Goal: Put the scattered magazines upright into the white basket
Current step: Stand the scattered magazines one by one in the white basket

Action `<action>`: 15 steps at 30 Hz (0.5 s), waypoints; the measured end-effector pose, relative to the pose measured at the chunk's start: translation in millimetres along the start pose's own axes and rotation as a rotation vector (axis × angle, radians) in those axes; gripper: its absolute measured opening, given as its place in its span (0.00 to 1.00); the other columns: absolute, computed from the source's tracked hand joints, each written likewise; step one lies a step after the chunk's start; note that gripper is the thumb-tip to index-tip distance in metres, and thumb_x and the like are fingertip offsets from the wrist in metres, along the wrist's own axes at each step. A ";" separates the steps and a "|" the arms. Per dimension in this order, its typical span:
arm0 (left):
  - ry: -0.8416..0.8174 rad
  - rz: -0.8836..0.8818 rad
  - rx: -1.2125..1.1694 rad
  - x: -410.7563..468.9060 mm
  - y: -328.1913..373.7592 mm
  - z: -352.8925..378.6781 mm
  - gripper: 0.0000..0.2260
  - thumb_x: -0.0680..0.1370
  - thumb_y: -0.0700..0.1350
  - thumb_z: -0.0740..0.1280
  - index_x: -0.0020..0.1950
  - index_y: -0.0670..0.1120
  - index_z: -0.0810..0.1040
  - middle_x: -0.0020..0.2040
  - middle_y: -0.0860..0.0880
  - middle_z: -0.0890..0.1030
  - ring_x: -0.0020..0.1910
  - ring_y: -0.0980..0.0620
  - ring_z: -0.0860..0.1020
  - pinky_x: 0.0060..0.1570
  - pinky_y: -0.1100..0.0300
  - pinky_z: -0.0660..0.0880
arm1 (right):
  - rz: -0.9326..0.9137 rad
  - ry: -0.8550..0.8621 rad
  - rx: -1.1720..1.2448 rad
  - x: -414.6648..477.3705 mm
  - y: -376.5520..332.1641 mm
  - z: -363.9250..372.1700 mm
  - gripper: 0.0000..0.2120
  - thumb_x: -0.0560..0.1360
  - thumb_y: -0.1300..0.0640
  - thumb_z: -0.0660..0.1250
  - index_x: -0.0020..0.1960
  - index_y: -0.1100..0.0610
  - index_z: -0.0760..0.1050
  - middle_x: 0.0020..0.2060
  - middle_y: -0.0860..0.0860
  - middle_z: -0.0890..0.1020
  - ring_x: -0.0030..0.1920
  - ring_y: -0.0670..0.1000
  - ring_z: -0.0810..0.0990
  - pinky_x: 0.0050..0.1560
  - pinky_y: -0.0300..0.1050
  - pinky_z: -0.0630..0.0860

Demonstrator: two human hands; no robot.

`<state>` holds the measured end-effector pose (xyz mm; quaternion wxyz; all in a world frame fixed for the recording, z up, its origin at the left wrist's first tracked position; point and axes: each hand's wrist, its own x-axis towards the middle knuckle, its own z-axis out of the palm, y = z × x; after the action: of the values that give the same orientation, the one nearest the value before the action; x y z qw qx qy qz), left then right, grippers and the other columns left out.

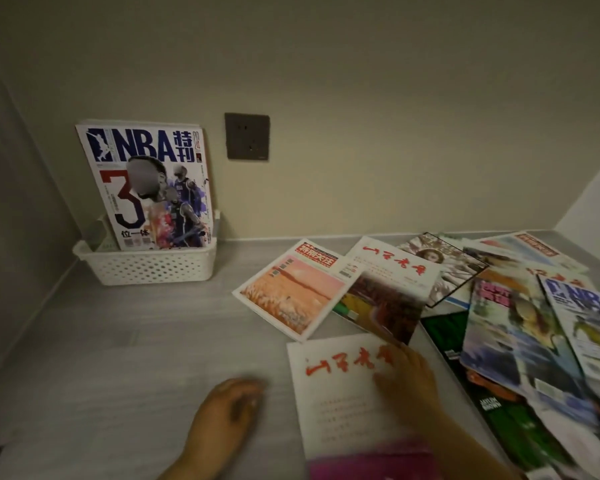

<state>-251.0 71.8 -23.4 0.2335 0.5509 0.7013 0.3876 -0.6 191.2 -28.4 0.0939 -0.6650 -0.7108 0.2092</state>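
Note:
The white basket [146, 266] stands at the back left against the wall, with an NBA magazine [146, 183] upright inside it. Several magazines lie scattered over the right half of the grey surface. Nearest me is a white magazine with red calligraphy [340, 400]. My right hand [407, 377] lies flat on its upper right part, fingers spread on the cover. My left hand [227, 415] hovers just left of that magazine, fingers loosely curled and holding nothing. Behind it lie an orange-cover magazine [293, 296] and another red-calligraphy magazine [392, 289].
A dark wall socket [247, 136] sits right of the basket. A second NBA magazine [589, 327] and a green-cover one [492, 407] overlap at the far right. Walls close in the left side and the back right corner.

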 end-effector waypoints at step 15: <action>-0.203 -0.459 0.174 -60.3 69.3 80.3 0.19 0.73 0.54 0.65 0.62 0.48 0.73 0.70 0.43 0.67 0.69 0.46 0.65 0.69 0.52 0.62 | -0.154 -0.143 0.023 -30.2 56.2 -1.0 0.30 0.76 0.47 0.56 0.73 0.53 0.47 0.75 0.53 0.48 0.74 0.53 0.45 0.74 0.48 0.45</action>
<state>-132.4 43.7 -21.3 0.3364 0.4316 0.8114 0.2053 53.7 163.2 -46.9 0.0664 -0.5907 -0.7622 0.2564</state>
